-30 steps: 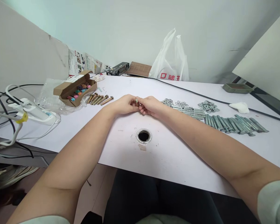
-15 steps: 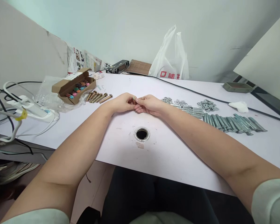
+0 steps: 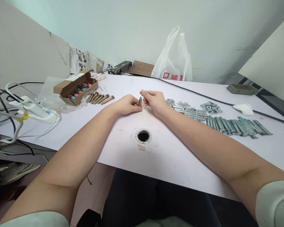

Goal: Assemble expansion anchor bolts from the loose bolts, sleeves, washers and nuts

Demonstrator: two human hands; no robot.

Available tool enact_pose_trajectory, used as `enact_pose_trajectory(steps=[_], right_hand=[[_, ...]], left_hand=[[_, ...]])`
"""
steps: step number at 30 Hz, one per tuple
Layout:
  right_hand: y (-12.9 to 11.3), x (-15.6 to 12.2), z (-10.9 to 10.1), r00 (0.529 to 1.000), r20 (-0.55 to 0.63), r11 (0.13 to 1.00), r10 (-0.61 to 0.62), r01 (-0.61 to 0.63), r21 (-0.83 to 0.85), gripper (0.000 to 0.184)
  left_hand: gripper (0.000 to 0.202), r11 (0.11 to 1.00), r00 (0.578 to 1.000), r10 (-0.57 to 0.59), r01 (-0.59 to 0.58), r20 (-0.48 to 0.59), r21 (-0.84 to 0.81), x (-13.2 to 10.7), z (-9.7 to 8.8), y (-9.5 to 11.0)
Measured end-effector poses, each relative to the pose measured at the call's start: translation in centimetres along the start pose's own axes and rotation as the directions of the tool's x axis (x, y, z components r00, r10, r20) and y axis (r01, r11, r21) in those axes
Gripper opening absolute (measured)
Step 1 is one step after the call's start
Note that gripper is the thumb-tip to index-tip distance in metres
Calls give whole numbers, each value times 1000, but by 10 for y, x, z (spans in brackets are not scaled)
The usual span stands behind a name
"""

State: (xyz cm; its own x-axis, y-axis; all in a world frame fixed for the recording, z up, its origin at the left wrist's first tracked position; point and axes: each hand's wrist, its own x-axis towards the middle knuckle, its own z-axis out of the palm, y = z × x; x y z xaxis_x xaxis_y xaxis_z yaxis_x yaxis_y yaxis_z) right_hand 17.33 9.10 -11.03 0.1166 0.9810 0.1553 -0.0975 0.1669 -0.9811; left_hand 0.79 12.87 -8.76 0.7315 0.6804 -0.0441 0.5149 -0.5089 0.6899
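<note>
Over the middle of the table, my left hand (image 3: 130, 104) pinches a short, brass-coloured bolt (image 3: 140, 101), held upright with its threaded end up. Just to the right is my right hand (image 3: 153, 100), its thumb and fingertips drawn together near the bolt's top. Whatever sits between those fingertips is too small to make out. Several brass-coloured bolts (image 3: 101, 98) lie to the left of my left hand. Beyond my right wrist are small washers (image 3: 183, 104), nuts (image 3: 211, 107), silver metal tubes (image 3: 191, 112) and a row of long grey bolts (image 3: 236, 125).
A round cable hole (image 3: 144, 136) opens in the tabletop before me. An open cardboard box (image 3: 77, 90) and a power strip (image 3: 35, 110) with tangled cables stand at left. At the back are a white plastic bag (image 3: 172, 60), a black cable (image 3: 198, 92), a green tray (image 3: 242, 89) and crumpled tissue (image 3: 243, 109).
My hands, touching before, have moved apart. The right has risen slightly with its fingers now pinched, and the bolt in my left hand now shows upright.
</note>
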Motion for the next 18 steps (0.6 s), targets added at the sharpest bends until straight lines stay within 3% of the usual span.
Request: enact_pose_trajectory(steps=[3,7,12,18], right_hand=[[2,3,-3,990,64,988,-123,129,-88,32],[6,4,-8,966,185,978,-179,195,-74,34],[2,-2,-16,879,349,886,-325,412,-212,27],[-2,-3,-19,846,341,784,-409,517,-343,17]], left_hand=[[25,1000,1000,5,-5,-7,9,0,2,1],[23,999,999,11,-10,-31,46,-1,2,2],[19,1000,1000,-1,2,-22,19,-3,1,4],[21,1000,1000,-10,10,-9,-12,-4,0,4]])
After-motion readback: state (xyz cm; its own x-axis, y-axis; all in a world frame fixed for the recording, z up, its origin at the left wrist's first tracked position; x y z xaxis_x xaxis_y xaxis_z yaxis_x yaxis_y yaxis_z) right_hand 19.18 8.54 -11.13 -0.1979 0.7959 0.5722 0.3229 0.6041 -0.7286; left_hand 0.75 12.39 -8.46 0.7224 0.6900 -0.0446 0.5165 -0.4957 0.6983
